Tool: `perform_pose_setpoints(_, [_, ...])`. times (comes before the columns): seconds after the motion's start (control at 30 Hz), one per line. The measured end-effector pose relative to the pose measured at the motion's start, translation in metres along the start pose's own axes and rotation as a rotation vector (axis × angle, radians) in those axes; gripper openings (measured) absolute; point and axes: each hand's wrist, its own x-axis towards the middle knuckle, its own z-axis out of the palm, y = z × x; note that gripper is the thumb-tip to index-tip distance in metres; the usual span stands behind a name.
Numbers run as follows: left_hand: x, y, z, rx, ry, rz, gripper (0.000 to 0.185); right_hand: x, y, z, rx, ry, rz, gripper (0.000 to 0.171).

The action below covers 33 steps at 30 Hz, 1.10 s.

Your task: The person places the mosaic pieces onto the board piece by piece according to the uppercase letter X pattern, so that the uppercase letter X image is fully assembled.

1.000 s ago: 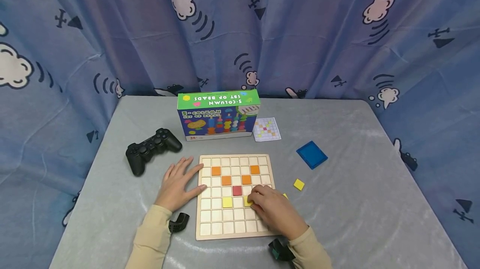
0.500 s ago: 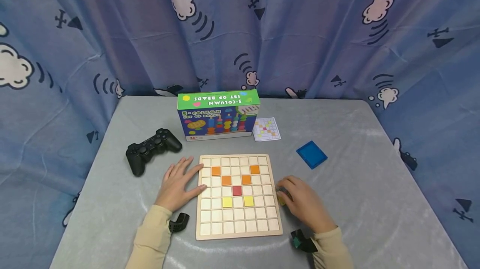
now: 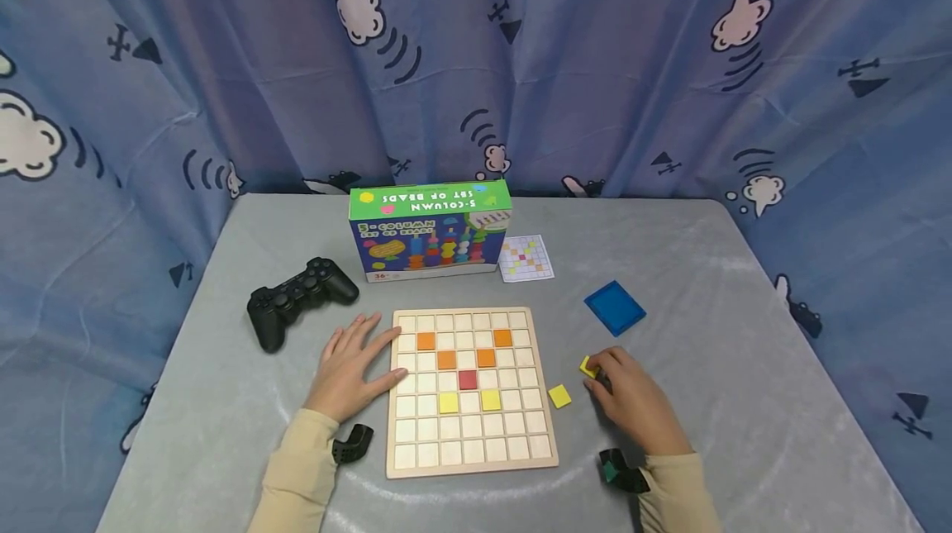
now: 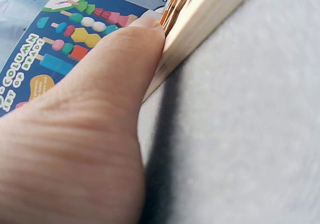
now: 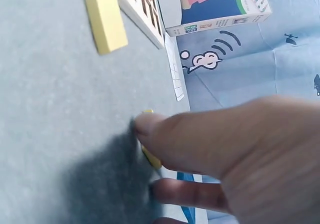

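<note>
In the head view a wooden grid board (image 3: pixel 476 471) lies flat on the table, with orange, red and yellow square tiles in some of its cells. My left hand (image 3: pixel 348 372) rests at its left edge, fingers spread; in the left wrist view the thumb (image 4: pixel 125 58) touches the board's side. Right of the board, my right hand (image 3: pixel 635 397) pinches a yellow tile (image 3: pixel 587 366) between thumb and fingers, low over the table; the thumb hides part of this tile (image 5: pixel 151 157) in the right wrist view. Another yellow tile (image 3: pixel 559 396) lies beside the board's right edge.
A bead-set box (image 3: pixel 431 248) stands behind the board, with a printed pattern card (image 3: pixel 526 259) at its right. A black game controller (image 3: pixel 301 302) lies at the left. The blue tray (image 3: pixel 615 308) sits beyond my right hand. A patterned curtain (image 3: pixel 446 62) hangs behind the table.
My right hand has left the yellow tile on the board, passed over the one beside its edge and moved right to the farther yellow tile. The left hand stays at the board.
</note>
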Motion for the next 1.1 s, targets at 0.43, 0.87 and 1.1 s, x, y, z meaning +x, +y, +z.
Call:
perform_pose_setpoints(0.43, [0.001,0.003,-0.002,-0.008,-0.011,0.001,0.065,0.0,0.0,0.0,0.017,-0.02,0.06,0.02])
perform_pose_setpoints(0.87, [0.0,0.002,-0.002,-0.007,-0.014,-0.003,0.065,0.001,-0.014,-0.004,-0.01,0.012,0.012,0.015])
perform_pose_setpoints(1.1, [0.0,0.003,-0.003,-0.002,-0.012,-0.006,0.065,0.006,-0.048,-0.007,0.025,0.084,-0.207,0.016])
